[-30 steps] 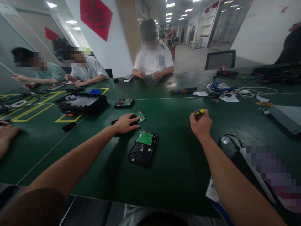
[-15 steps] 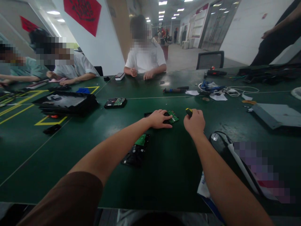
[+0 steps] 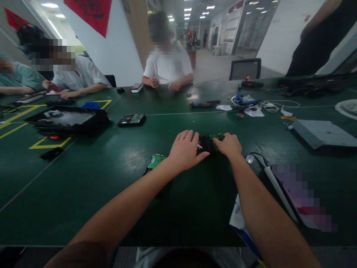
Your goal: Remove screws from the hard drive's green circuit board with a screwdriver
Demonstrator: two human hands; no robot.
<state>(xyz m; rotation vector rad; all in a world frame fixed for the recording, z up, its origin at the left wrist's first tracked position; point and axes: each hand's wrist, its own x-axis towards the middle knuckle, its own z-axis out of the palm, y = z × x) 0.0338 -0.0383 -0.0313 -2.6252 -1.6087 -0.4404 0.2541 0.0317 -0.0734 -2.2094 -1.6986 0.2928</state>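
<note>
A black hard drive (image 3: 205, 144) with a green circuit board (image 3: 213, 138) at its right end lies on the table in front of me. My left hand (image 3: 187, 149) grips its left part, fingers over the far side and thumb along the near edge. At the board end, my right hand (image 3: 229, 144) is closed around a screwdriver with a dark and yellow handle (image 3: 220, 136); its tip is hidden. Under my left forearm, partly covered, is a second hard drive (image 3: 156, 160) with its green board facing up.
Another hard drive (image 3: 131, 120) and a black tray (image 3: 67, 121) lie to the left. Near my right arm is a white-edged pouch (image 3: 281, 191). Cables (image 3: 248, 99), a flat metal case (image 3: 323, 132) and a white fan (image 3: 347, 109) are further right. A person (image 3: 169, 69) sits opposite.
My right hand has come down to the drive's board end with the screwdriver. My left hand has shifted and now grips the drive more from the left. The view has turned slightly right.
</note>
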